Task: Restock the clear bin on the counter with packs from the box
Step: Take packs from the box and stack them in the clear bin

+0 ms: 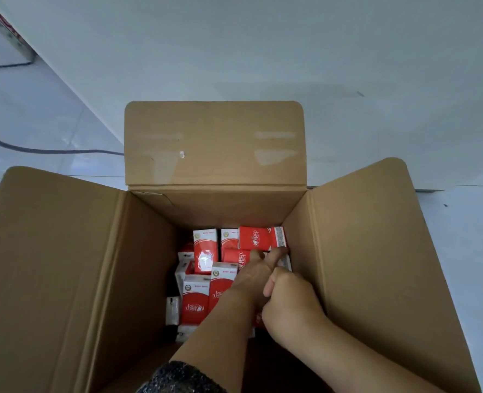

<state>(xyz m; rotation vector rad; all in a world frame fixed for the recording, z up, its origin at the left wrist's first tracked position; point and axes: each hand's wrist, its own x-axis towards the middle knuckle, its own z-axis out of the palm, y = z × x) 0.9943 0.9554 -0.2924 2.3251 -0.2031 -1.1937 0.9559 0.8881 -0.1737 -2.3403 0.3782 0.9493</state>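
The left hand's fingers [255, 256] reach down among the packs [204, 251] in the far right corner of the box [64, 265]. Its thumb lies across a white-edged pack [286, 263] standing against the right wall, but whether they clamp it I cannot tell. The left hand [258, 272] shows only its back.

Just near of it and touching it, the right hand [288, 300] has its fingers [271, 283] curled tight (what they close on, if anything, is hidden under the hand).

The red and white packs lie jumbled on the box's bottom, some upright, some flat. The box's flaps are all folded open.

A dark speckled sleeve [178, 375] covers the left forearm at the near edge. The box stands on a pale floor [467, 236] against a white wall [234, 52], and a grey cable [50, 150] runs along the floor to its left.
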